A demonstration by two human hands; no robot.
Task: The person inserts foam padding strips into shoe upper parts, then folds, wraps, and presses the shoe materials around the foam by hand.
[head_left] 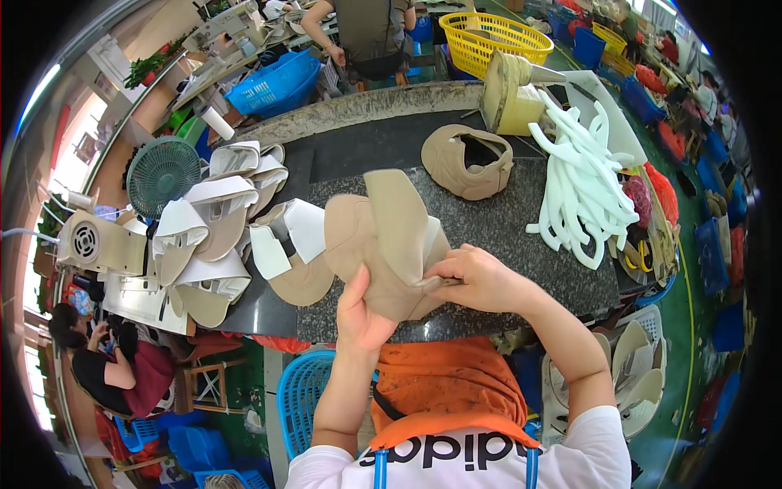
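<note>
Over the near part of the dark stone worktop, both my hands hold a tan cap point(387, 281) with a stiff beige brim point(395, 224) standing up from it. My left hand point(362, 310) grips the cap's lower left side, thumb on the outside and the other fingers hidden by the cloth. My right hand point(472, 279) pinches the cap's edge at the right, near the base of the brim. Just left lies a tan brim piece with a white liner point(305, 232). Beyond the hands, a second tan cap point(468, 161) rests on the stone slab.
Stacked brim pieces with white liners point(212, 236) cover the worktop's left, near a green fan point(163, 175). White foam strips point(582, 175) heap at the right beside a glue-stained yellow container point(513, 98). Scissors point(643, 255) lie at the right edge. People sit at left and beyond.
</note>
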